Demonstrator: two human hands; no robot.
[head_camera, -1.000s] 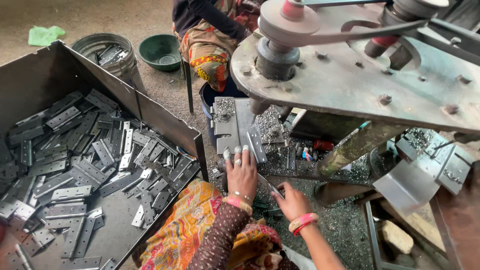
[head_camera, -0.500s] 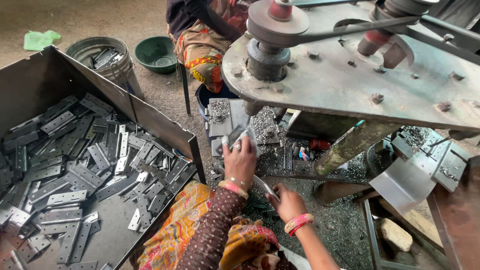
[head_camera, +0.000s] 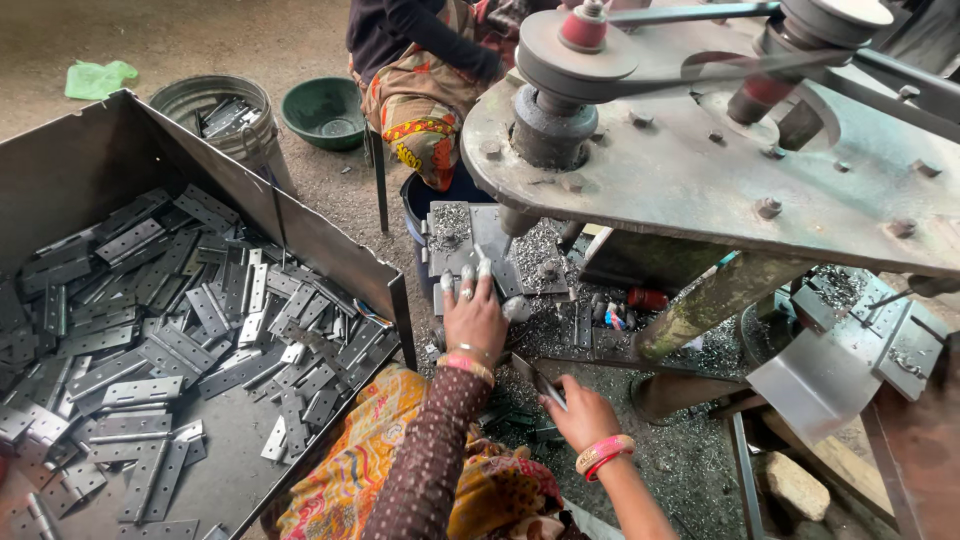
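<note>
The left hand lay flat on the machine's metal plate, fingers stretched out under the drill bit. The right hand, lower down, pinched a flat metal strip. A bin of hinges sat off to the left.

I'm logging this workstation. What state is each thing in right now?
Left hand: fingers spread, pressing on the press bed.
Right hand: gripping a flat metal strip.
Metal bin: part full of loose hinge plates.
Green bowl: upright, looks empty.
Round tub: holds metal pieces.
</note>
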